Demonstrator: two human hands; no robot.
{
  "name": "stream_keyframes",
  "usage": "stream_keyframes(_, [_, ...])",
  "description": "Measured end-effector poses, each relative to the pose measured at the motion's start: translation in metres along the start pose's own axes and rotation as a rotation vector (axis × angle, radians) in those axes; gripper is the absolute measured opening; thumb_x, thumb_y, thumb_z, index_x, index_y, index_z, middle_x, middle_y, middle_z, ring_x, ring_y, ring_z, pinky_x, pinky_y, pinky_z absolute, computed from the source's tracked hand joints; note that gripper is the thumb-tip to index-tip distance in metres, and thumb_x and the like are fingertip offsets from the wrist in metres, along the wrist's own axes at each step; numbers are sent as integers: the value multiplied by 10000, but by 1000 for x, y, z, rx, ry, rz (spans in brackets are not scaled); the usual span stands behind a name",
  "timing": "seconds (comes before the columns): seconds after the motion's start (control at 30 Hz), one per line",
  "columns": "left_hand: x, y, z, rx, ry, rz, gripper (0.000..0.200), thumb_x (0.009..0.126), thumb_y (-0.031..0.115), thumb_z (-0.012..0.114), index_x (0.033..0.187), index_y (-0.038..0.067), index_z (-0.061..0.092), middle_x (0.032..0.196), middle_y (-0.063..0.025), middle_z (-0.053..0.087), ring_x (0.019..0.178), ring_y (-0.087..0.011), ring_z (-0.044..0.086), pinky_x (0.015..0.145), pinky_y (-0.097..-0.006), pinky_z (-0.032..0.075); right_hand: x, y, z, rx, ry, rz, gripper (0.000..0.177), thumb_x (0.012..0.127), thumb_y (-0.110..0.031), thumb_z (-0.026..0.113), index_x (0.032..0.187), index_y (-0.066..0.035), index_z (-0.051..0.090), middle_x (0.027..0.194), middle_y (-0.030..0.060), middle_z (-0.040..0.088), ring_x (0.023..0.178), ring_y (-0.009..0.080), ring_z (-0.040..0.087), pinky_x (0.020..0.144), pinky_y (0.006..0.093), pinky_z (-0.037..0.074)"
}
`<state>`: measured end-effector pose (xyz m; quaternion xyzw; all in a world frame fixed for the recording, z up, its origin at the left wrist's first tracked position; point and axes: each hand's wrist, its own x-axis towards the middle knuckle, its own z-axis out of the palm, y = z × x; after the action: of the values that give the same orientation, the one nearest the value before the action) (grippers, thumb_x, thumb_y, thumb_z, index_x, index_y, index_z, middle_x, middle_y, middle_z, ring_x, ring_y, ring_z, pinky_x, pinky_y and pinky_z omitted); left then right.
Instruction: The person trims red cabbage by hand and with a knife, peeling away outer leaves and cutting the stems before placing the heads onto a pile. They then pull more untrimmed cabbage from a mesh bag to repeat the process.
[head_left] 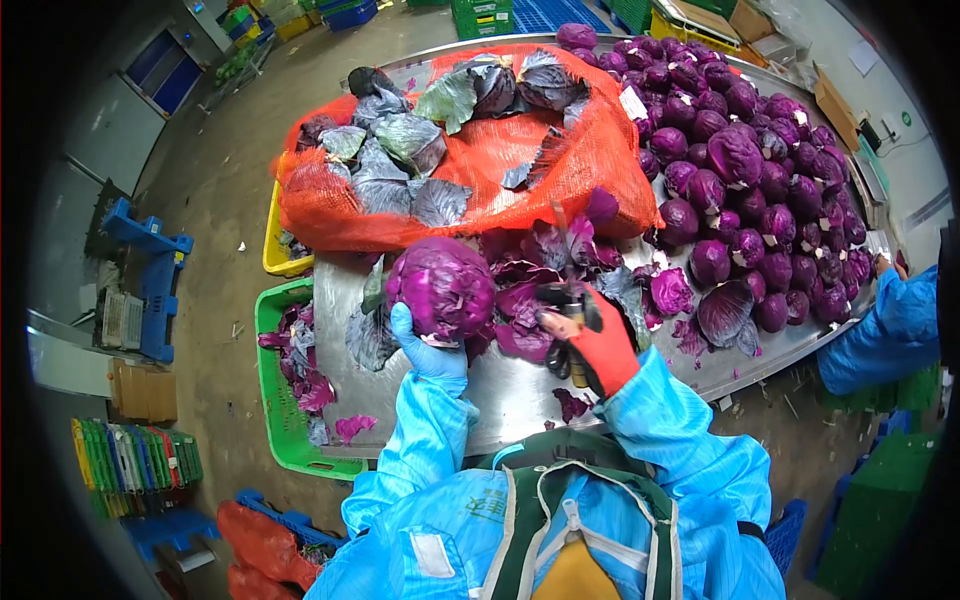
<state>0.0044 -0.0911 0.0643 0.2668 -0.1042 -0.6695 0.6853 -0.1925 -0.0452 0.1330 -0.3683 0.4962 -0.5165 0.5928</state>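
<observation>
My left hand [430, 350], in a thin blue glove, grips a large red cabbage [441, 288] from below and the side. The cabbage is a bare purple head, raised over the steel table [490, 400]. To its right, my right hand [595, 340] wears a red and black glove with some fingertips showing. Its fingers are closed around what looks like a knife [578, 372]; the handle end shows below the fist, and the narrow blade above is blurred. Loose purple leaves [525, 310] lie between and behind my hands.
Behind my hands, an orange mesh sack [560, 185] holds leafy cabbages. Many peeled cabbages [735, 155] are piled at the right. A green crate [290, 450] with leaf scraps stands left, beside a yellow crate [275, 245]. Another person's blue sleeve [885, 325] is at the right edge.
</observation>
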Motion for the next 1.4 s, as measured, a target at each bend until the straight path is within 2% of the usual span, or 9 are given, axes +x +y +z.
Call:
stream_keyframes(0.1, [1,-16,-11,106,-3,114,678,774,421,654,1328,109,418,1290,-100,490,1167,-271,502,1002,-449,414,3,-16,25,-64,-101,-39,515,736,-282,781,1119,-81,502,798,21,584,657,82,539,549,252,439])
stream_keyframes(0.2, [1,-24,-9,222,-45,260,663,755,333,681,1304,70,417,1251,-123,499,1135,-276,522,967,-424,446,13,-11,29,-243,-15,-180,373,774,-123,736,1075,-70,523,835,12,594,701,74,553,595,240,464])
stream_keyframes(0.43, [-7,-21,-1,257,-9,164,762,759,541,596,1358,113,400,1312,-109,492,1187,-298,491,1016,-460,399,15,10,16,366,-75,-38,212,790,-68,638,993,-52,576,830,4,594,741,82,543,647,248,453])
stream_keyframes(0.8, [-5,-17,2,494,-63,332,769,767,553,587,1362,106,393,1335,-111,468,1206,-292,475,1041,-452,373,18,-6,20,122,-34,-100,286,782,-200,723,987,-62,578,831,13,594,740,84,530,646,250,441])
stream_keyframes(1.0, [-18,-12,42,181,6,60,757,774,571,560,1364,129,391,1326,-107,478,1201,-289,478,1038,-457,377,6,11,12,221,-123,-17,227,787,-143,675,978,-52,594,838,1,602,757,94,550,696,263,456])
stream_keyframes(1.17, [-17,-3,40,-42,-43,-208,697,772,602,523,1366,267,379,1381,-114,396,1225,-401,421,918,-660,400,7,-4,-21,125,66,-61,277,798,-153,683,1042,-46,606,851,2,626,750,68,563,645,231,465])
stream_keyframes(1.27, [-17,-14,37,-69,-28,-306,730,737,640,562,1354,298,376,1375,-85,393,1215,-347,443,892,-652,428,5,-13,-32,18,61,-121,441,777,-198,740,1146,-33,565,1007,48,617,890,102,563,787,257,468])
stream_keyframes(1.33, [-17,-31,26,53,-64,-278,864,652,502,756,1364,282,318,1369,-90,385,1218,-317,439,922,-591,445,10,-16,-34,-92,-10,-288,539,774,-232,750,1216,-24,520,1102,84,588,1010,143,538,891,295,439])
stream_keyframes(1.4, [-14,-49,25,1000,-360,433,1047,521,265,898,1361,212,276,1335,-116,410,1192,-293,465,938,-524,462,14,-19,-36,-226,-24,-350,600,761,-280,755,1243,-31,500,1153,122,577,1078,209,533,951,346,413])
